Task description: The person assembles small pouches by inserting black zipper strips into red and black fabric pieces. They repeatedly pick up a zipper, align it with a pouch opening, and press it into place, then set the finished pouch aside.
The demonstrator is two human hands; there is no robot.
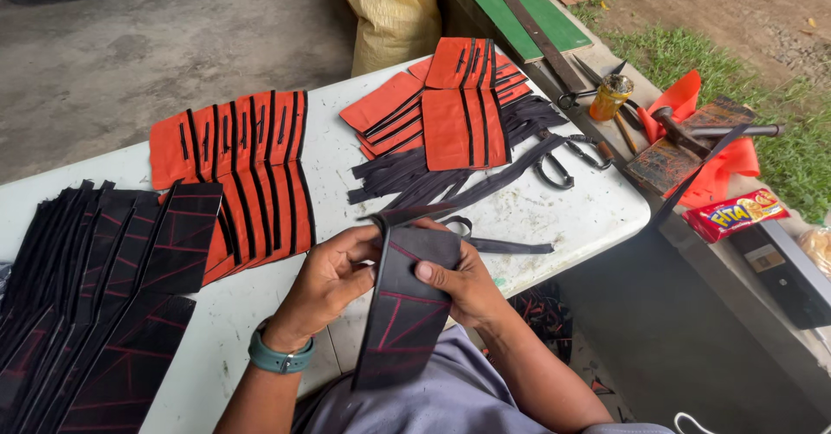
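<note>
Both hands hold one black fabric piece with red stitched lines [405, 313] over the near edge of the white table [554, 213]. My left hand [327, 280] grips its left edge and wears a green wristband. My right hand [460, 280] pinches its right side with the thumb on top. A black strap [493, 174] runs from the top of the piece toward the pile of black straps [407, 174]. To my left lies a stack of matching black stitched pieces [104, 304].
Orange fabric pieces with black strips [247, 174] lie mid-table, more orange pieces [450, 105] at the far side. Scissors [563, 164] rest near the right edge. A bench to the right holds a small jar [610, 96], a hammer [692, 133], orange scraps and a red snack packet [736, 213].
</note>
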